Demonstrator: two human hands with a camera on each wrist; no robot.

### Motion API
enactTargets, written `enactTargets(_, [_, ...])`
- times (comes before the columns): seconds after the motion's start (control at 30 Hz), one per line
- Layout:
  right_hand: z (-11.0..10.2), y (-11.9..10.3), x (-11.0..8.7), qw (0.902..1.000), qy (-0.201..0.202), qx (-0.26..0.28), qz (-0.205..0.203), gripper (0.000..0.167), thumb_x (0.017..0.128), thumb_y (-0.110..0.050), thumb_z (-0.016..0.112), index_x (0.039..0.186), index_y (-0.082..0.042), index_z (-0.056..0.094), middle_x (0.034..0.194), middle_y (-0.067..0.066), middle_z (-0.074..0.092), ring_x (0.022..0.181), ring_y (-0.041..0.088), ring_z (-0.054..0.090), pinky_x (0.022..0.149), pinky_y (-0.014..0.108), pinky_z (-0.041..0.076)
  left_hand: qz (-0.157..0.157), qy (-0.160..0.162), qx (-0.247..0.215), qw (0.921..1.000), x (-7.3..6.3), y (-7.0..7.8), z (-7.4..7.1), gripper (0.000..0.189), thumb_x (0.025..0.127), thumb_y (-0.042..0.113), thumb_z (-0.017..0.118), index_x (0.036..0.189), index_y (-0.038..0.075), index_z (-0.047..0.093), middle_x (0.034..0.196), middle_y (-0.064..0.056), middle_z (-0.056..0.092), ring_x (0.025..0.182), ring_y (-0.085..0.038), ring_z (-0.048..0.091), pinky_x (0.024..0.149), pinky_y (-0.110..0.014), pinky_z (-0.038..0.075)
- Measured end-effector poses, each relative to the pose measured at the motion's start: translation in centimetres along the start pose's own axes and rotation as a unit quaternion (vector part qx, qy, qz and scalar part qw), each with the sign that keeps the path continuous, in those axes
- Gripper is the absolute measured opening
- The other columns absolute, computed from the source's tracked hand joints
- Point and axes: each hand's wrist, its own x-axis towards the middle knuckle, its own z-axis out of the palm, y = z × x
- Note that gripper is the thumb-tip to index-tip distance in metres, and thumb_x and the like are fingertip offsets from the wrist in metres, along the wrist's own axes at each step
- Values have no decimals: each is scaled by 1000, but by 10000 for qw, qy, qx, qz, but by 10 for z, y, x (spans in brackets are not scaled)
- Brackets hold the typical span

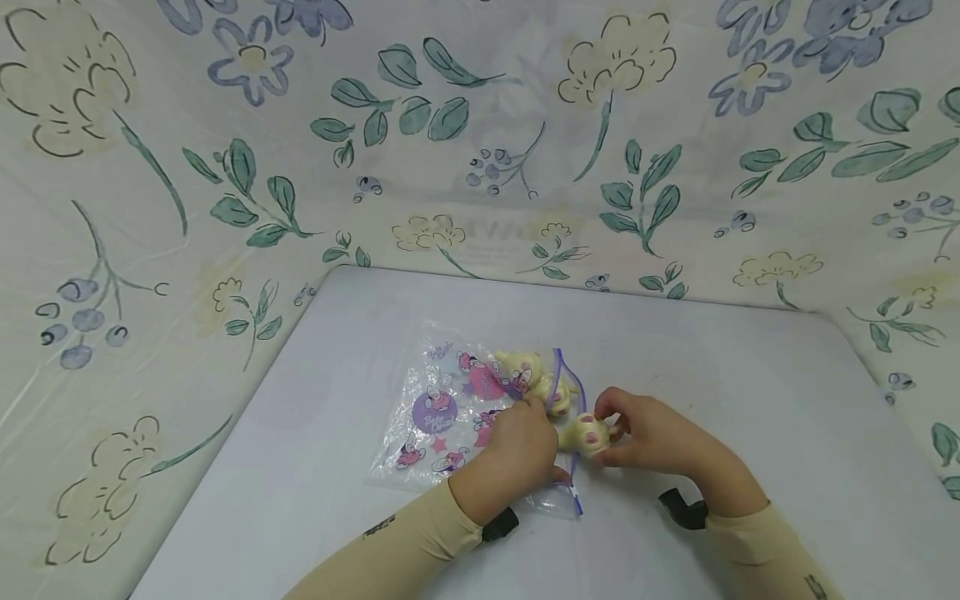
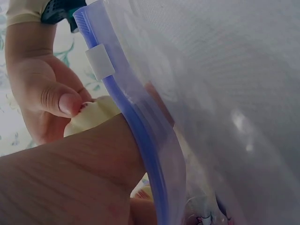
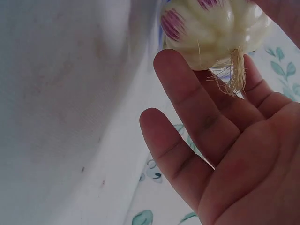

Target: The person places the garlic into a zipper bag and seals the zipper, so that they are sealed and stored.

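Observation:
A clear zip bag with pink and purple cartoon prints lies on the table, its purple zip edge spread apart on the right side. My left hand grips the bag at its mouth, the wrist crossing the zip strip in the left wrist view. With thumb and fingers, my right hand holds a garlic bulb by its root end, at the bag's opening. This bulb is cream with purple patches and a tuft of dry roots. More garlic bulbs sit inside the bag, partly behind my left hand.
The white table runs back to a cloth printed with flowers and leaves, which also rises at both sides. A white slider sits on the zip strip. Black straps are by the wrists.

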Motion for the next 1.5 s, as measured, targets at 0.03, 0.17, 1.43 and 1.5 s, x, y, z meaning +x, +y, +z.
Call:
enactTargets(0.03, [1, 0, 0, 10000, 10, -21, -35, 48, 75, -32, 89, 109, -21, 58, 102, -6, 69, 92, 11, 65, 79, 33, 54, 10, 8, 1, 10000, 0, 0, 0, 82, 70, 87, 62, 98, 12, 80, 103, -7, 59, 80, -17, 58, 59, -30, 54])
enactTargets(0.17, [3, 2, 2, 9998, 92, -86, -155, 46, 74, -35, 89, 104, -19, 58, 99, -5, 69, 90, 10, 65, 76, 31, 53, -1, 53, -20, 10000, 0, 0, 0, 81, 69, 86, 63, 96, 12, 80, 102, -7, 59, 80, -17, 58, 60, -30, 53])
enactTargets(1.43, [23, 10, 14, 9940, 477, 295, -934, 25, 83, -31, 83, 95, -22, 63, 73, -8, 56, 62, 6, 52, 54, 23, 45, -352, 544, -1350, 9887, -1, 1, 2, 73, 61, 68, 86, 93, 4, 75, 96, -8, 58, 83, -21, 62, 66, -35, 57])
enactTargets(1.5, [23, 13, 14, 9943, 473, 390, -869, 25, 85, -30, 82, 99, -22, 63, 72, -7, 56, 61, 5, 51, 54, 23, 45, -349, 542, -1385, 9883, -1, 1, 2, 72, 62, 67, 86, 94, 4, 75, 96, -8, 58, 83, -22, 63, 66, -36, 57])
